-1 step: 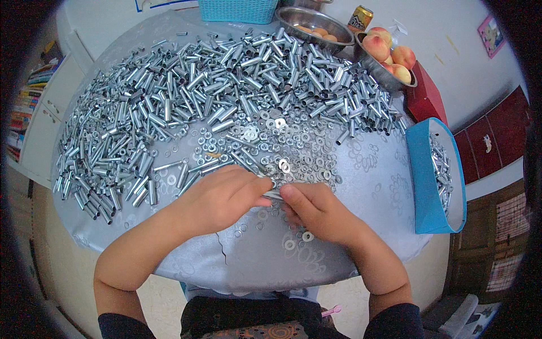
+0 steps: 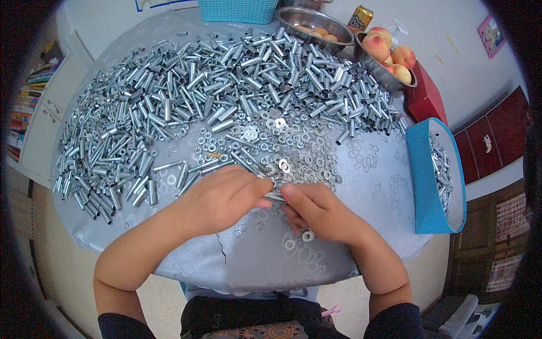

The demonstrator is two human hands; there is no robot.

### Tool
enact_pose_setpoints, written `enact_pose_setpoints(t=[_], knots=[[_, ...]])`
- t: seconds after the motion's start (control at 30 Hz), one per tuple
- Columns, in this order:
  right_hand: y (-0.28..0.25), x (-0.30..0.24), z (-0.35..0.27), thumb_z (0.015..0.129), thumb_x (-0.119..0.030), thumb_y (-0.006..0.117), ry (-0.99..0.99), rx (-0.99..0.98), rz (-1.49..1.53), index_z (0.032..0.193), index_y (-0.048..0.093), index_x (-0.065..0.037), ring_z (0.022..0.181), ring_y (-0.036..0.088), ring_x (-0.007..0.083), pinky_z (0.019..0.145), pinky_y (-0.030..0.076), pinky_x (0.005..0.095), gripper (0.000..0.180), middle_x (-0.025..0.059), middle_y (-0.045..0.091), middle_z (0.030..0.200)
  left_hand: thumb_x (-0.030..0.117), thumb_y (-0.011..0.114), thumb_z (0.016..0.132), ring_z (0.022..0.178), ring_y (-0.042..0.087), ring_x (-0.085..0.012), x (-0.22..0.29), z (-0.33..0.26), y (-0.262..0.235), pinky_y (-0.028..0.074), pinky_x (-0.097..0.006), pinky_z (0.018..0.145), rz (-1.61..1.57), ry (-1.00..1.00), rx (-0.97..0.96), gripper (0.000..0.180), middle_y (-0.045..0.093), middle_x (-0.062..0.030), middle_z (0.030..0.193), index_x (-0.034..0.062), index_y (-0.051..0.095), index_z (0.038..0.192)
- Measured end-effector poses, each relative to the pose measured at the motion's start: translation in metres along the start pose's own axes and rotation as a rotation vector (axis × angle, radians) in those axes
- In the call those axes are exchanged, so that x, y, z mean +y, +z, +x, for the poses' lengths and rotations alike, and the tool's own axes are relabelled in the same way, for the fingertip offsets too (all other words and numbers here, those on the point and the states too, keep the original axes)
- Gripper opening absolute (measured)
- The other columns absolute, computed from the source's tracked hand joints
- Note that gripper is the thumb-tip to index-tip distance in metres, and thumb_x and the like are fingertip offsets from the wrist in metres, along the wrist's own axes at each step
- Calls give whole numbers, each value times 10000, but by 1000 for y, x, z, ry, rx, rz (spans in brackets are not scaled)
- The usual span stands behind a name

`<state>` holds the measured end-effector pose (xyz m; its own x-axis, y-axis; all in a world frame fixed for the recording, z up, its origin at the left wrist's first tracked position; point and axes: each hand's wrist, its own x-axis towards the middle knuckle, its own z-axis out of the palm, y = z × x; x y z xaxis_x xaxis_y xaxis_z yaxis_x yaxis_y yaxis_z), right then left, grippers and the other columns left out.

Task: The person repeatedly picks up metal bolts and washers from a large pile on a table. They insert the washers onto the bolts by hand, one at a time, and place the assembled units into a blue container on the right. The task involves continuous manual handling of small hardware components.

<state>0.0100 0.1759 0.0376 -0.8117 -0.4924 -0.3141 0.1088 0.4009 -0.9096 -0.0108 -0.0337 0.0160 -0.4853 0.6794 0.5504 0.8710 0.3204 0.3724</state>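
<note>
My left hand (image 2: 223,195) is closed, its thumb and fingertips pinched together at a slim silver metal piece (image 2: 275,196). From the other side, my right hand (image 2: 319,209) grips the same piece between thumb and curled fingers. Fingers cover most of it, so whether it is a bolt or a sleeve cannot be made out. Flat washers (image 2: 307,150) and small nuts (image 2: 208,141) are scattered just beyond my hands. A few washers (image 2: 289,244) lie nearer the table's front edge. Loose bolts (image 2: 206,167) sit beside my left hand.
A big heap of metal sleeves (image 2: 226,73) spreads over the table's far and left parts. At the right stands a blue bin (image 2: 423,181) of metal parts. Behind are a bowl of peaches (image 2: 402,56), a bowl of eggs (image 2: 319,31), a can (image 2: 361,18) and a blue basket (image 2: 237,10).
The fingers of my right hand have shifted very slightly around the metal piece. Nothing else visibly differs.
</note>
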Motion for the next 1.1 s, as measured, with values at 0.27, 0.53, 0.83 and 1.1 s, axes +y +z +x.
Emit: enact_pose_setpoints(t=[0.27, 0.53, 0.83, 1.1], knots=[[-2, 2, 6, 833, -338, 558, -535, 305, -669, 789, 530, -49, 604, 560, 340, 529, 426, 421, 293, 144, 554, 665, 147, 629, 777, 713, 578, -285, 3, -3, 0, 464, -367, 621, -137, -200, 38, 226, 589, -119, 796, 18, 556, 947], [-9, 2, 4, 837, -379, 524, -474, 87, -811, 743, 511, -70, 575, 547, 354, 503, 409, 438, 323, 140, 535, 594, 170, 644, 754, 729, 573, -273, 3, -1, 1, 463, -355, 635, -39, -45, 22, 241, 591, -110, 795, 26, 558, 927], [-7, -3, -8, 887, -362, 477, -297, -176, -158, 701, 518, -38, 485, 478, 204, 476, 358, 352, 376, 110, 457, 530, 169, 674, 668, 635, 535, -315, 8, -3, -7, 428, -415, 578, -37, 142, 27, 281, 544, -109, 740, 36, 558, 886], [-4, 0, -6, 896, -311, 487, -349, -45, -15, 832, 562, -21, 546, 445, 109, 505, 357, 286, 307, 54, 465, 582, 159, 706, 671, 592, 524, -230, 6, 5, -7, 413, -329, 546, 28, 141, 65, 297, 533, -64, 677, 13, 564, 888]])
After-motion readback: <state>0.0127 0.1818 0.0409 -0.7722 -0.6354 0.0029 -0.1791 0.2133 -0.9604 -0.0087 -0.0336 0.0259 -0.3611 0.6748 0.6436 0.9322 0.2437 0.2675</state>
